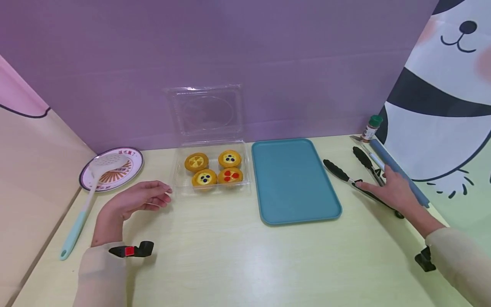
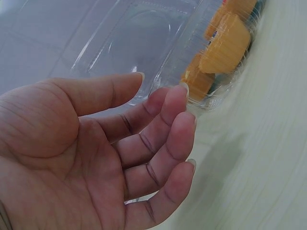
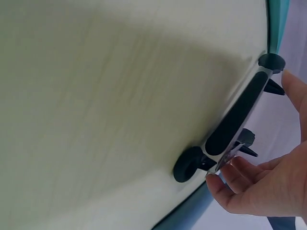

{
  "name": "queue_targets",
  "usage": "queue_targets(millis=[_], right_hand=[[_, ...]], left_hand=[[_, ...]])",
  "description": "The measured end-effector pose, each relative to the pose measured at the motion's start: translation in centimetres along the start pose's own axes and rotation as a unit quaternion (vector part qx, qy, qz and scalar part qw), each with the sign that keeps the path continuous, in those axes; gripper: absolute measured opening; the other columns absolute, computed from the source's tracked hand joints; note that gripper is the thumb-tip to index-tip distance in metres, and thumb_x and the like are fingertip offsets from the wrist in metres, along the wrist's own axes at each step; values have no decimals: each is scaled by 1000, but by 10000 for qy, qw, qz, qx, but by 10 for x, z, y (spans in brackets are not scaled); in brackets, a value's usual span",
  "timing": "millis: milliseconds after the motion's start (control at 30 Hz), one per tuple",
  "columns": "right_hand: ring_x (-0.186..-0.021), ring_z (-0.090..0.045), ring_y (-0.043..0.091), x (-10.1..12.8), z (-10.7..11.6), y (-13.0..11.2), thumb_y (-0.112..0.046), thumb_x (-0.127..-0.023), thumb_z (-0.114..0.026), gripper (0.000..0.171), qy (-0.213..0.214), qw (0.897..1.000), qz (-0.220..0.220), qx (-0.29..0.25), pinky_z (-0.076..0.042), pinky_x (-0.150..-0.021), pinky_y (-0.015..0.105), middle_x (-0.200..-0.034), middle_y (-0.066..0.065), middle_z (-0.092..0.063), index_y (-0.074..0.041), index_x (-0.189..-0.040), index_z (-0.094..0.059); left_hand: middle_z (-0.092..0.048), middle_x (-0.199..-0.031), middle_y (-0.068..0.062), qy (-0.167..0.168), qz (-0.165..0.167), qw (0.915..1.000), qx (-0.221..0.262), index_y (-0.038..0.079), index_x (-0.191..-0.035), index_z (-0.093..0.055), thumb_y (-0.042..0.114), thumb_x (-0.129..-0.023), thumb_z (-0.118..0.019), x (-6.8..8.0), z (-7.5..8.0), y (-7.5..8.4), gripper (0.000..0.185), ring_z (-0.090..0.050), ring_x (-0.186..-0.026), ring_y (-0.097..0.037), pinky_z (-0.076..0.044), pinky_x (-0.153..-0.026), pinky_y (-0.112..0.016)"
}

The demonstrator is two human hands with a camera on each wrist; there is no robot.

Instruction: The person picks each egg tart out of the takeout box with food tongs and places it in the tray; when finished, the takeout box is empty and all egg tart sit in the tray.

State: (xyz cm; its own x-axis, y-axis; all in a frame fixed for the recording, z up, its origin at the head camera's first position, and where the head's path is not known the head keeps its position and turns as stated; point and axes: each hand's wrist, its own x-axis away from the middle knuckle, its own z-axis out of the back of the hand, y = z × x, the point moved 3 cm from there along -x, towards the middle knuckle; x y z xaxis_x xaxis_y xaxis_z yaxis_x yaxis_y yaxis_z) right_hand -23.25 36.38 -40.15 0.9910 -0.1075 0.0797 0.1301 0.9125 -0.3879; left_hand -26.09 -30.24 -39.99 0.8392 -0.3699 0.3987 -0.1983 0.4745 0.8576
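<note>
My right hand [image 1: 397, 192] reaches over a pair of tongs [image 1: 337, 170] with black tips and black grips, lying spread on the table. Its thumb is at the near arm and its fingers are at the far side. In the right wrist view, thumb and fingers stand wide apart around the tongs [image 3: 240, 110]. My left hand [image 1: 140, 199] hovers just left of a clear plastic box [image 1: 245, 189], palm turned inward, fingers relaxed and holding nothing. Several egg tarts [image 1: 204, 178] with fruit-like toppings sit inside the box, its lid [image 1: 207, 111] raised against the back wall.
A blue tray [image 1: 295, 181] lies right of the box. At left, a white slotted turner [image 1: 90, 198] rests across a patterned plate [image 1: 132, 160]. At right are a green-capped spice jar [image 1: 371, 128], a pale-handled tool [image 1: 376, 160] and a long blue strip [image 1: 402, 175] along the edge.
</note>
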Motion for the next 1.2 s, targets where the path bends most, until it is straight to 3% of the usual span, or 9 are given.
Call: queue_targets(millis=[133,400,600,900,1200], right_hand=[[-118,-40,61,-4,-3,1,-73,-84,-61,121,-99,9998,-157,31,-42,-91,70,-135,45,-35,18,-149,-14],[-101,-44,53,-8,-4,-2,-72,-81,-65,107,133,9997,-203,96,-45,-72,55,-116,38,-42,17,-131,-36],[-111,-36,63,-9,-7,-3,-71,-79,-68,112,258,9992,-280,71,-42,-81,64,-125,44,-38,20,-135,-34],[-116,-30,65,-8,-13,-4,-69,-79,-70,117,349,9983,-473,50,-36,-89,68,-129,49,-33,23,-138,-30],[-115,-29,60,-5,-15,-2,-70,-79,-70,115,416,9977,-522,-126,-38,-84,63,-130,47,-34,18,-140,-29]], left_hand=[[-69,-102,0,-18,32,10000,16,-7,-132,-48,32,-105,-50,0,-1,-1,48,-67,-92,-13,-56,-86,-29],[-70,-103,0,5,71,10000,32,-5,-132,-49,33,-105,-51,-1,-1,-3,47,-67,-92,-13,-56,-86,-29],[-70,-102,-1,-9,84,9999,58,-5,-132,-48,32,-105,-51,-1,-2,-3,46,-66,-91,-14,-56,-85,-30],[-70,-101,1,-18,100,9999,50,-5,-131,-48,33,-105,-51,-2,-2,-2,46,-66,-89,-12,-56,-85,-30],[-70,-102,-1,12,93,10000,-17,-5,-131,-48,31,-106,-50,-1,-1,0,44,-66,-90,-13,-56,-85,-30]])
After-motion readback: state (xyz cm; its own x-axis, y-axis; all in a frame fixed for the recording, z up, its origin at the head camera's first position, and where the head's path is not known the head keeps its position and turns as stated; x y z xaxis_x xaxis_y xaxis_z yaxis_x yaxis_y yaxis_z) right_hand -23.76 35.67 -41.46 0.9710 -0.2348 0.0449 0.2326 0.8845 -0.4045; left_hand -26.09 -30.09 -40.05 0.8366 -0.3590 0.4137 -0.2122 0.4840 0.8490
